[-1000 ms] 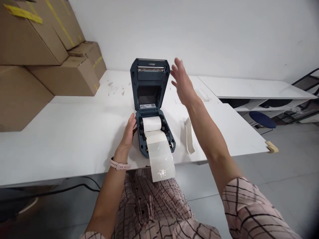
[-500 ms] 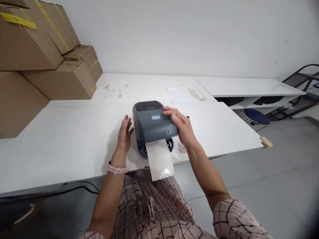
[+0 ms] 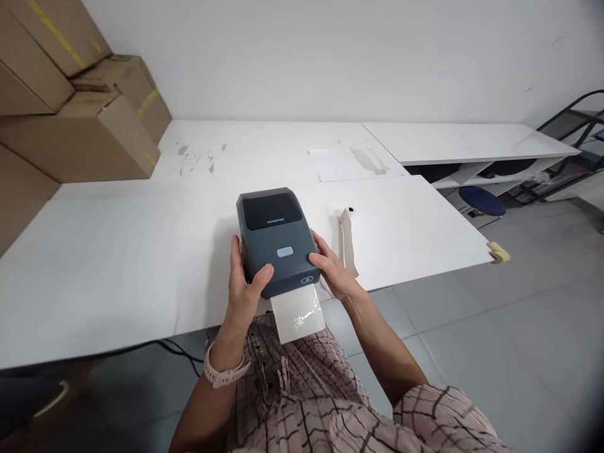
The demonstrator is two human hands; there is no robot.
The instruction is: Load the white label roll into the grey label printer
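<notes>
A dark grey-blue printer (image 3: pixel 268 242) sits on the white desk (image 3: pixel 141 258), close to the front edge, with its lid down. Both hands have hold of it. The left hand (image 3: pixel 243 292) grips its left side — fingers along the side, thumb on top near the front. The right hand (image 3: pixel 334 270) grips the right side, thumb on the front corner of the lid and fingers bent along the side. A shiny white paper strip (image 3: pixel 298 318) sticks out of the printer's front and hangs past the desk edge.

Just to the right of the right hand, a curly pale strip (image 3: pixel 348 245) lies on the desk, with a small roll at its far end. Farther back is a flat white sheet (image 3: pixel 328 165). Brown boxes (image 3: pixel 80 141) are piled on the left — well apart from the printer.
</notes>
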